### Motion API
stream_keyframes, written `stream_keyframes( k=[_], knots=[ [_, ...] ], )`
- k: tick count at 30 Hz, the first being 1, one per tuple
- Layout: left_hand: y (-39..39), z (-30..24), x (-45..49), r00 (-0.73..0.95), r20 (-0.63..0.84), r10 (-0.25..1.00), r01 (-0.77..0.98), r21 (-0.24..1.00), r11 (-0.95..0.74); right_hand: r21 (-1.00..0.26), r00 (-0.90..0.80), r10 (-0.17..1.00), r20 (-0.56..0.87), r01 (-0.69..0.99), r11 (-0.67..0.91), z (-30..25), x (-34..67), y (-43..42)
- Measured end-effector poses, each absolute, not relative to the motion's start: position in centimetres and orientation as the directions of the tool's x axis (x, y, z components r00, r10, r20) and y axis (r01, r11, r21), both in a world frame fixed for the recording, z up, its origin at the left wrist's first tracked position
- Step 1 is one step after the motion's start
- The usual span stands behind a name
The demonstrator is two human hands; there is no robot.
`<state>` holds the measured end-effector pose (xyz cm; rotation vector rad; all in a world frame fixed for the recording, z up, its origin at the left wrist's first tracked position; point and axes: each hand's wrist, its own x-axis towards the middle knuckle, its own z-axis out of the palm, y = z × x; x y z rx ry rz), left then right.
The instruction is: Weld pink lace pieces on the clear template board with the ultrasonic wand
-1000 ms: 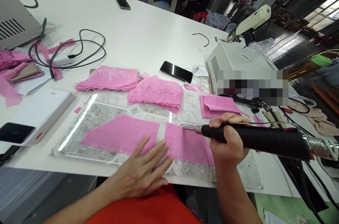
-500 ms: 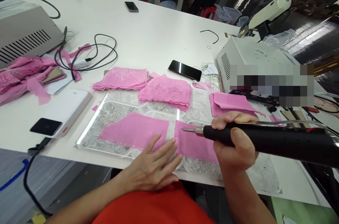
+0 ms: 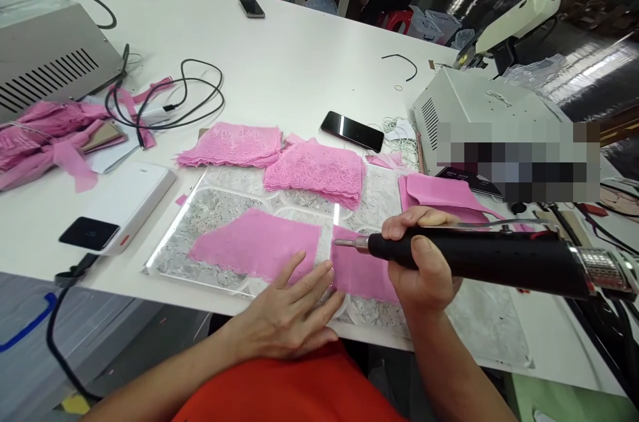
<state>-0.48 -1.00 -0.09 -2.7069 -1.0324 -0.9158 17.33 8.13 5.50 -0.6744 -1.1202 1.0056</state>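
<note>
My left hand (image 3: 287,312) lies flat, fingers spread, on the near edge of a clear acrylic plate (image 3: 174,235), fingertips touching two pink lace pieces: a large one (image 3: 249,245) on the left and a smaller one (image 3: 357,269) on the right. My right hand (image 3: 424,269) is wrapped round the handle of a black cutting tool (image 3: 479,259). Its metal tip (image 3: 344,242) hovers at the top left corner of the smaller piece, by the gap between the two.
Two stacks of pink lace (image 3: 314,172) lie behind the plate, folded pink fabric (image 3: 439,196) to the right. A black phone (image 3: 352,131), a white machine box (image 3: 479,116), a white power bank (image 3: 120,206), cables (image 3: 170,102) and a grey machine (image 3: 44,66) surround it.
The tool's tip has shifted slightly left toward the gap between the lace pieces. My left hand has stayed flat in place. The view has moved a little.
</note>
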Motion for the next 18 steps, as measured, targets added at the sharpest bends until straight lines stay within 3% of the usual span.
stream_keyframes(
  k=[18],
  knots=[
    [-1.17,0.00,-0.46,0.585,0.569,0.578,0.648,0.100,-0.755,-0.863,0.078,0.900,0.430,-0.256,0.435,5.58,17.28,8.07]
  ],
)
